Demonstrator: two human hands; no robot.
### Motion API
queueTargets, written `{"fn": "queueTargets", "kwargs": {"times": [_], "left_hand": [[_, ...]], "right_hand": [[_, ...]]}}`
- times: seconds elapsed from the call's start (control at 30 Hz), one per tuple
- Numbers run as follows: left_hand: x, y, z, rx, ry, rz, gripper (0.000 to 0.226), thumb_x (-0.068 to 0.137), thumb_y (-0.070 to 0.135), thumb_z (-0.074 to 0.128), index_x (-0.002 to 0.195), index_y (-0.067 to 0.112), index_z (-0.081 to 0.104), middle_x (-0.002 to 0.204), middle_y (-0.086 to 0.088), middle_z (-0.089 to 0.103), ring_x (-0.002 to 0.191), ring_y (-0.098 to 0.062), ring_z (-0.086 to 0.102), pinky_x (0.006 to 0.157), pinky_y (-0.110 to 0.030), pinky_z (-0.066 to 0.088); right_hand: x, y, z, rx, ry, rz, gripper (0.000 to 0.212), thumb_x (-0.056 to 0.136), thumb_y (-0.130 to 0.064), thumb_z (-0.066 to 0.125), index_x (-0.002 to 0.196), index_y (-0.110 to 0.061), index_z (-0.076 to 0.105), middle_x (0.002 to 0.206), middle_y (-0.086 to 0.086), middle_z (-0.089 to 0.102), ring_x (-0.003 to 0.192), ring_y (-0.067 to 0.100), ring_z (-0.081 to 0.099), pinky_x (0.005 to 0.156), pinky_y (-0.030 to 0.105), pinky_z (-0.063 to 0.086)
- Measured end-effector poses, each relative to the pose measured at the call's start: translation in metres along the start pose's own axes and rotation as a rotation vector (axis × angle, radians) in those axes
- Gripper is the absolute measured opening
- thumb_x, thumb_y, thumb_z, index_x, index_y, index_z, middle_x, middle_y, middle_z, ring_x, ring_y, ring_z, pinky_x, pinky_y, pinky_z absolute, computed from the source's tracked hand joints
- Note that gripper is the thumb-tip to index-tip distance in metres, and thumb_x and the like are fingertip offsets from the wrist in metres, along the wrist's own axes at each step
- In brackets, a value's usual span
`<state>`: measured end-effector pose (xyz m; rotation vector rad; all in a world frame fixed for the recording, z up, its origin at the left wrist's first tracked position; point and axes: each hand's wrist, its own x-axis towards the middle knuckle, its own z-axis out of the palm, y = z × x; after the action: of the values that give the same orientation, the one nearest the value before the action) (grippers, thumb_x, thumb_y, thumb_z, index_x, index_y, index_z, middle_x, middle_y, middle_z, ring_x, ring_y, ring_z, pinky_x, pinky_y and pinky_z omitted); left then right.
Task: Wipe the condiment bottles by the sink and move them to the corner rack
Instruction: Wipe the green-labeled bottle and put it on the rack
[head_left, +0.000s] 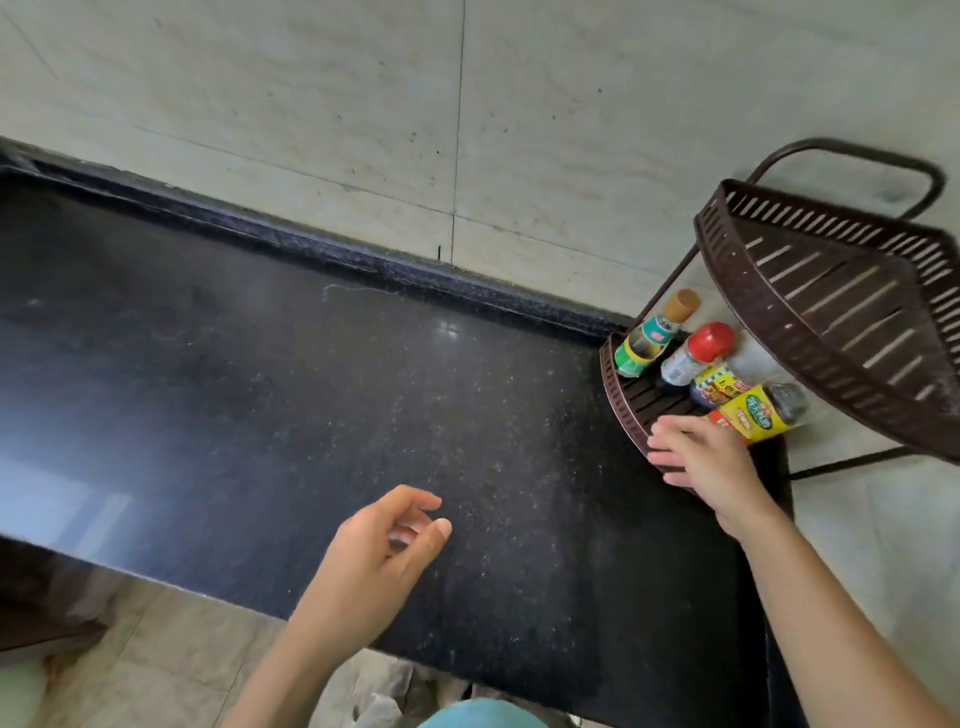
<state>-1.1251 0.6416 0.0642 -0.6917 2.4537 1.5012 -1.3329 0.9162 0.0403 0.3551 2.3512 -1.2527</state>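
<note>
Now four bottles (711, 371) stand in the lower tier of the rack (623, 410), at the corner of the counter (311, 395). My right hand (706, 462) is spread open just beside the yellow jar (753, 418), holding nothing. The left hand (384, 540) hovers loosely curled and empty. These bottles look small and light, probably smooth (maybe slippery after wiping), so I would grasp around the body, not the cap.
</note>
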Motion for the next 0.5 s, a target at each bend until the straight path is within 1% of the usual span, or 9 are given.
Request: {"fn": "queueTargets", "kwargs": {"times": [0.07,0.13,0.23,0.3,0.4,0.5], "left_hand": [[-0.005,-0.003,-0.015,-0.016,0.042,0.013,0.011,0.089,0.033,0.062,0.100,0.032,0.063,0.089,0.013,0.068,0.084,-0.001,0.063,0.073,-0.015,0.048],[-0.014,-0.005,-0.028,-0.027,0.085,0.019,0.011,0.090,0.032,0.062,0.100,0.031,0.063,0.089,0.011,0.069,0.084,-0.005,0.065,0.075,-0.019,0.050],[-0.034,-0.012,-0.043,-0.028,0.158,0.002,0.011,0.090,0.032,0.062,0.100,0.030,0.063,0.089,0.011,0.069,0.083,-0.004,0.065,0.074,-0.020,0.050],[-0.051,-0.018,-0.047,-0.023,0.218,-0.017,0.010,0.090,0.033,0.062,0.100,0.031,0.063,0.088,0.012,0.068,0.082,-0.003,0.065,0.073,-0.020,0.050],[-0.081,-0.025,-0.047,-0.059,0.313,-0.057,0.009,0.089,0.032,0.063,0.098,0.031,0.064,0.086,0.013,0.070,0.081,0.000,0.065,0.074,-0.021,0.050],[-0.127,-0.031,-0.035,-0.110,0.423,-0.135,0.008,0.089,0.030,0.064,0.096,0.032,0.064,0.084,0.012,0.070,0.082,0.002,0.064,0.075,-0.022,0.051]], "right_hand": [[-0.041,0.015,0.010,0.044,-0.029,0.024,0.022,0.095,-0.023,0.058,0.115,-0.016,0.064,0.103,0.006,0.072,0.091,0.019,0.070,0.074,0.034,0.055],[-0.076,0.028,0.024,0.037,-0.102,0.035,0.022,0.095,-0.023,0.059,0.115,-0.017,0.064,0.102,0.004,0.072,0.092,0.019,0.070,0.074,0.033,0.056],[-0.106,0.038,0.046,-0.025,-0.234,0.062,0.022,0.094,-0.024,0.061,0.114,-0.019,0.064,0.104,0.003,0.071,0.093,0.017,0.070,0.074,0.031,0.055],[-0.117,0.035,0.059,-0.069,-0.307,0.044,0.021,0.093,-0.025,0.062,0.114,-0.020,0.064,0.103,0.001,0.071,0.092,0.015,0.070,0.073,0.028,0.055],[-0.128,0.024,0.075,-0.141,-0.396,-0.074,0.022,0.092,-0.025,0.063,0.113,-0.021,0.065,0.100,-0.002,0.072,0.088,0.012,0.070,0.069,0.025,0.054],[-0.139,0.005,0.083,-0.223,-0.496,-0.231,0.019,0.090,-0.026,0.063,0.110,-0.026,0.066,0.092,-0.004,0.074,0.087,0.011,0.070,0.074,0.029,0.055]]}}
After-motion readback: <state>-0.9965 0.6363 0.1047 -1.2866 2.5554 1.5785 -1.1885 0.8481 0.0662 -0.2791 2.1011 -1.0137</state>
